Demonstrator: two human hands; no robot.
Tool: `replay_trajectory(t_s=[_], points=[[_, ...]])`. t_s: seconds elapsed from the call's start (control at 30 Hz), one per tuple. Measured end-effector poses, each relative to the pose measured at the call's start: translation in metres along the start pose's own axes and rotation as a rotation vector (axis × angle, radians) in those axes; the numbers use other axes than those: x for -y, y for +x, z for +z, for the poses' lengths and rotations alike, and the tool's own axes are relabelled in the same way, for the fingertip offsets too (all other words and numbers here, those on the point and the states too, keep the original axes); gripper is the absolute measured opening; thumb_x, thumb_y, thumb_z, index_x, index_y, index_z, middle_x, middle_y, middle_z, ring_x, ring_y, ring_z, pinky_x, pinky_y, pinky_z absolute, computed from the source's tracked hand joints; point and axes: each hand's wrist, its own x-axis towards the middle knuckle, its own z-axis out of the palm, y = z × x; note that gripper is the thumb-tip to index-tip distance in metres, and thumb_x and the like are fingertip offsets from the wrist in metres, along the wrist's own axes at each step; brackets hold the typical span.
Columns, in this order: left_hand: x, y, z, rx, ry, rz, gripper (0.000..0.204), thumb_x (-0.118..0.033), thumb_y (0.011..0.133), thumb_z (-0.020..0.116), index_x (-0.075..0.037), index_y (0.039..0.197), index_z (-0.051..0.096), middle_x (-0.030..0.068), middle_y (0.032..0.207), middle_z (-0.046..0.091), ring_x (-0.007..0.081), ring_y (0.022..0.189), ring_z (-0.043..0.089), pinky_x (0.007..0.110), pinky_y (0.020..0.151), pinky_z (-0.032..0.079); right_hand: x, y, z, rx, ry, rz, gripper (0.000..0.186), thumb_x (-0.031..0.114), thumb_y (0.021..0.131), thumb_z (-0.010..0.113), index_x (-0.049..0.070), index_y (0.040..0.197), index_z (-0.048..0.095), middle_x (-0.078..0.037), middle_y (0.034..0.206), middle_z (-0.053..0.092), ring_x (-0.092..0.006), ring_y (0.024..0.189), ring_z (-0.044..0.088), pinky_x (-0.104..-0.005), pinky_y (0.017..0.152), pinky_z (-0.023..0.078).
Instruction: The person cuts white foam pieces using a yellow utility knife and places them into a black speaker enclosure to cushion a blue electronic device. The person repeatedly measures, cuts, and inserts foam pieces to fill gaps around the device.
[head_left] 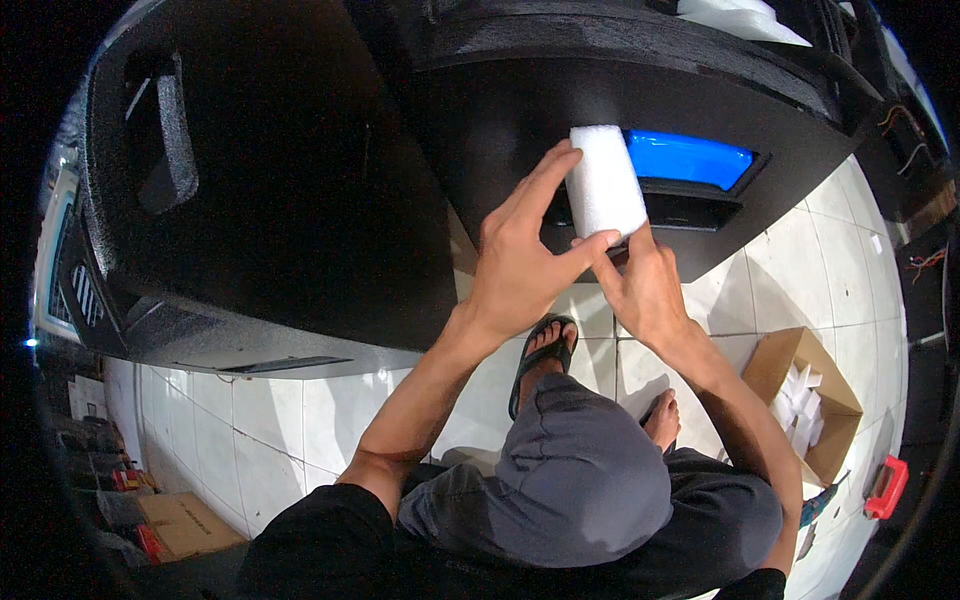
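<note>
A white foam block (607, 185) stands out against the front of a black cabinet (510, 110), over the left part of a rectangular recess. My left hand (515, 250) is closed on the block, its fingertips along the left edge and its thumb at the bottom. At the lower right corner, my right hand (650, 295) grips the same block; some of its fingers are hidden. To the right of the foam, a glossy blue panel (690, 158) shows inside the recess. Whether the foam touches the cabinet, I cannot tell.
A second large black cabinet (290, 180) with a cut-out handle lies at the left. On the tiled floor at right, an open cardboard box (840, 415) holds white foam pieces, near a red case (886, 488). Another cardboard box (185, 525) sits lower left.
</note>
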Motion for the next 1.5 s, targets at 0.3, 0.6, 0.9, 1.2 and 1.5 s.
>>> replay_trajectory(t_s=[0.3,0.6,0.9,1.2,1.5], points=[[0.0,-0.001,0.006,-0.025,-0.053,-0.088,0.067,-0.013,0.078,0.08,0.001,0.136,0.051,0.0196,0.131,0.059,0.028,0.121,0.058,0.042,0.1,0.048,0.007,0.001,0.0,0.011,0.005,0.034,0.058,0.024,0.092,0.064,-0.022,0.118,0.043,-0.03,0.067,0.062,-0.0434,0.062,0.067,-0.0466,0.054,0.052],[0.013,0.005,0.009,-0.26,0.38,0.099,0.053,-0.017,0.072,0.083,0.001,0.117,0.063,0.0183,0.117,0.065,0.034,0.11,0.06,0.045,0.091,0.048,0.015,0.038,0.0,0.019,-0.037,-0.067,0.045,0.011,0.09,0.063,-0.023,0.112,0.044,-0.033,0.069,0.061,-0.0476,0.067,0.065,-0.0476,0.059,0.053],[-0.031,0.072,-0.023,-0.06,0.781,0.293,0.099,-0.027,0.056,0.089,-0.01,0.142,0.043,0.02,0.138,0.044,0.0406,0.131,0.037,0.059,0.11,0.026,0.014,0.059,-0.007,0.062,-0.226,-0.039,0.011,-0.004,0.077,0.061,-0.012,0.085,0.064,-0.035,0.079,0.062,-0.047,0.083,0.066,-0.0518,0.074,0.053],[-0.019,0.086,-0.013,-0.096,0.992,0.276,0.107,-0.031,0.05,0.092,-0.022,0.144,0.042,0.0133,0.139,0.044,0.0343,0.134,0.037,0.056,0.112,0.024,0.009,0.065,0.003,-0.067,-0.258,0.007,0.018,0.01,0.09,0.064,-0.008,0.088,0.06,-0.03,0.069,0.062,-0.0442,0.071,0.066,-0.0487,0.062,0.053],[-0.017,0.083,-0.006,-0.104,1.059,0.296,0.109,-0.032,0.051,0.092,-0.021,0.146,0.04,0.0134,0.14,0.044,0.0342,0.134,0.037,0.057,0.11,0.026,-0.027,0.026,-0.054,-0.9,-0.326,-0.068,0.04,0.023,0.088,0.071,-0.005,0.114,0.059,-0.024,0.103,0.064,-0.0357,0.087,0.063,-0.0415,0.077,0.05]])
